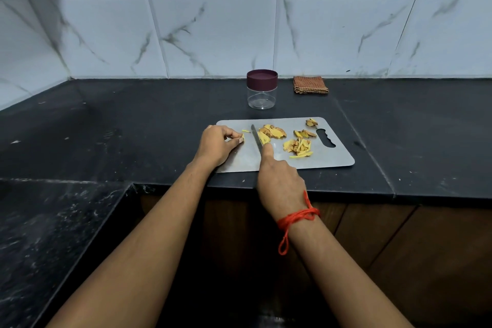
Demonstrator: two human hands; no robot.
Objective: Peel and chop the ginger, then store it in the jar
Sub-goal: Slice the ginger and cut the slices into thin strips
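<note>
A grey cutting board [332,157] lies on the black counter. My right hand [279,181] grips a knife [256,138], blade pointing away, with yellow ginger stuck to it. My left hand [218,145] pinches a small ginger piece [241,138] at the board's left end. Sliced ginger [274,131] and cut strips [299,147] lie mid-board, with peel scraps [311,122] near the handle hole. The clear jar [262,97] with a maroon lid [262,78] on stands behind the board.
A folded brown checked cloth [310,84] lies by the tiled wall to the right of the jar. The counter [133,120] runs left into a corner, and a lower black slab [53,234] sits at the near left.
</note>
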